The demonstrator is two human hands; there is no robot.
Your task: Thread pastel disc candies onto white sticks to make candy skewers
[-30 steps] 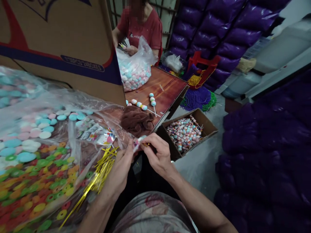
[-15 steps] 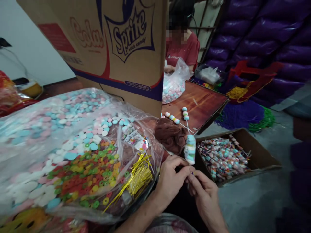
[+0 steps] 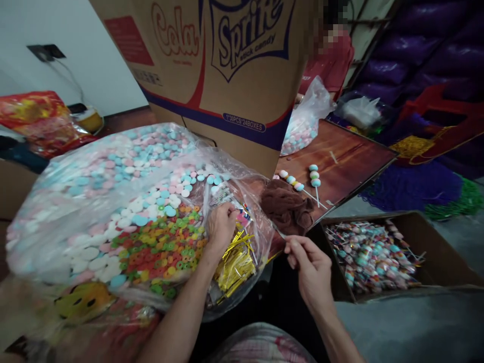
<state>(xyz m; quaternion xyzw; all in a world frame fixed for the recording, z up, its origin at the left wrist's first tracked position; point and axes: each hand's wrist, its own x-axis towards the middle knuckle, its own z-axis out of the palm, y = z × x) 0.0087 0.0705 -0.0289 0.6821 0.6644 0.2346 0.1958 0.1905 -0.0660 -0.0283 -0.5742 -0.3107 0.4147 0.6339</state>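
Note:
My left hand (image 3: 221, 227) reaches over the open clear plastic bag, at the small printed plastic wrappers (image 3: 244, 218). Its fingers are bent together, and what they grip, if anything, is hidden. Gold twist ties (image 3: 236, 269) lie in a bundle just below it. To the right, my right hand (image 3: 310, 262) pinches the end of a thin pale stick (image 3: 279, 233) between thumb and forefinger. Ring candies (image 3: 162, 252) in red, yellow and green are heaped left of my left wrist, with pastel candy discs (image 3: 113, 171) behind them.
A tall cardboard carton (image 3: 227, 101) stands behind the bag. Two candy skewers (image 3: 314, 176) and a brown cloth (image 3: 287, 204) lie on the table (image 3: 351, 146). An open box (image 3: 446, 257) of wrapped candy sticks sits at right. A person in a red shirt (image 3: 333, 60) is behind.
The wrapped candy stick has left my hands. My hands have parted: the left moved left to the wrappers, and the right now pinches a thin stick. The view has shifted left.

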